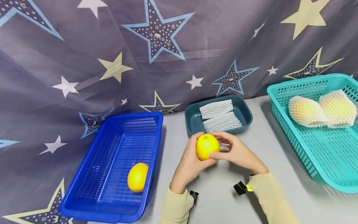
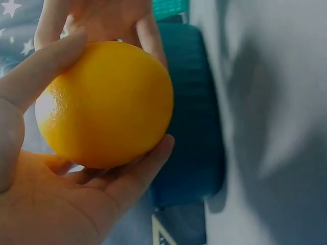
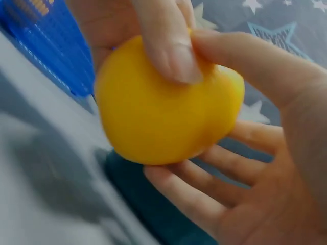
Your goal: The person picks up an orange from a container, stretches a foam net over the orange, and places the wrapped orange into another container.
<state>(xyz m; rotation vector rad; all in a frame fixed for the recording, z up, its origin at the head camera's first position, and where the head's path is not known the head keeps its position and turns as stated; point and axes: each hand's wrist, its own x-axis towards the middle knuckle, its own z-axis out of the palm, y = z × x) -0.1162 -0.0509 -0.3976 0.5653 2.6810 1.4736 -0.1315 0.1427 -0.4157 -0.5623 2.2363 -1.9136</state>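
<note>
Both hands hold one yellow-orange orange (image 1: 207, 146) above the table, just in front of a dark teal tray (image 1: 190, 123). My left hand (image 1: 188, 163) grips it from the left, with the thumb and fingers around it in the left wrist view. From the right, my right hand (image 1: 241, 153) holds it too; in the right wrist view its thumb (image 3: 240, 56) and fingertips touch the peel. Two white foam net sleeves (image 1: 216, 109) lie flat side by side in the tray. Another orange (image 1: 138, 177) sits in a blue basket (image 1: 112, 214) to the left.
At the right stands a turquoise basket (image 1: 291, 140) holding two fruits (image 1: 305, 111) wrapped in foam nets. A grey cloth (image 1: 179, 74) with stars hangs behind the grey-white table (image 1: 215, 199). The blue basket's right wall rises near my left forearm.
</note>
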